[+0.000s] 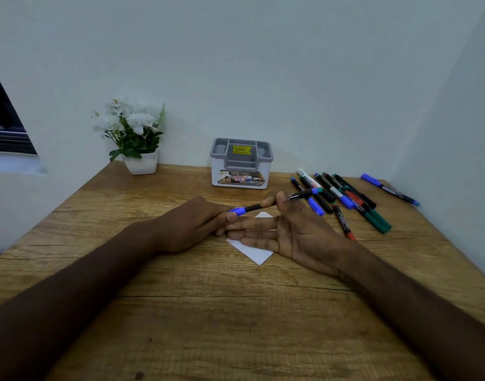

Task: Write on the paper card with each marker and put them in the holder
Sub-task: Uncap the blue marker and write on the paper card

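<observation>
Far left, a potted plant (131,136) stands at the wall. The left hand (193,225) lies knuckles-up on the surface (208,312), its grip pinching the blue cap end of a blue marker (263,206). The right hand (285,229), palm up over the paper card (256,253), grasps the barrel between thumb and forefinger. Step in hand, seemingly: uncapping; next comes pulling the cap off and writing. Behind stands the holder (241,163), with no marker visible in it; at right lie loose markers (343,199).
</observation>
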A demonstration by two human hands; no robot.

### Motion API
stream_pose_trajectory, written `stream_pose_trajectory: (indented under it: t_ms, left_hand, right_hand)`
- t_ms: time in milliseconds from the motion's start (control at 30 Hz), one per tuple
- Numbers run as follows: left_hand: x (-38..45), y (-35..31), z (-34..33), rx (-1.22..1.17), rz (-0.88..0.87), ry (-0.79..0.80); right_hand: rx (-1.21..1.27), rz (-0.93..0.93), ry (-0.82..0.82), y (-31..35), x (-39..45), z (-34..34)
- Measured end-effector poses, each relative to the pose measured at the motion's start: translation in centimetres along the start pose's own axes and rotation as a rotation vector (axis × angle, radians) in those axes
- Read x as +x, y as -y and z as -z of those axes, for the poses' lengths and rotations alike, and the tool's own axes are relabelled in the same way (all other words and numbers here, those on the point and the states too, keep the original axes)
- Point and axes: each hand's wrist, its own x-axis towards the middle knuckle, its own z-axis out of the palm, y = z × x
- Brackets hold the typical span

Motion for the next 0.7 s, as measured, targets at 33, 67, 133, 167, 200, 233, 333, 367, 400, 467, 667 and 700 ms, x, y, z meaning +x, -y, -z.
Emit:
stream_pose_trajectory:
  t_ms: [33, 67, 133, 167, 200, 233, 333, 367, 400, 467, 667, 700]
  left_hand:
    - [-0.1, 0.2, 0.0, -0.023, 0.01, 0.003]
    - [-0.2, 0.3, -0.1, -0.035, 0.017, 0.005]
    - [-0.2, 0.3, -0.1, -0.068, 0.032, -0.012]
    - [-0.2, 0.2, -0.2, -0.101, 0.038, -0.033]
    - [-0.2, 0.1, -0.1, -0.136, 0.038, -0.054]
    - [-0.1, 0.1, -0.1, -0.168, 0.034, -0.064]
    - [-0.2, 0.3, -0.2, -0.229, 0.056, -0.03]
    - [-0.2, 0.4, -0.3, -0.257, 0.079, -0.017]
    - [-0.2, 0.6, -0.3, -0.285, 0.098, -0.009]
    - [-0.2, 0.9, -0.4, -0.299, 0.109, -0.022]
    - [-0.1, 0.3, -0.2, -0.185, 0.011, -0.105]
    - [0.0, 0.2, -0.2, -0.16, 0.02, -0.11]
  right_hand:
    - [0.034, -0.004, 0.001, 0.2, -0.1, 0.2]
    - [0.053, -0.007, 0.001, 0.3, -0.2, 0.3]
    - [0.058, -0.009, -0.004, 0.5, -0.3, 0.4]
    - [0.052, -0.009, -0.016, 0.4, -0.2, 0.5]
    - [0.046, -0.008, -0.031, 0.5, -0.2, 0.5]
    - [0.04, 0.0, -0.057, 0.5, -0.2, 0.5]
    - [0.04, 0.046, -0.232, 0.6, 0.0, 0.0]
    - [0.049, 0.08, -0.308, 0.4, 0.1, -0.1]
    - [0.046, 0.118, -0.379, 0.3, 0.2, -0.3]
    - [-0.009, 0.163, -0.456, 0.1, 0.4, -0.5]
    - [-0.12, 0.151, -0.411, -0.3, 0.4, -0.6]
    - [-0.159, 0.143, -0.396, -0.3, 0.4, -0.4]
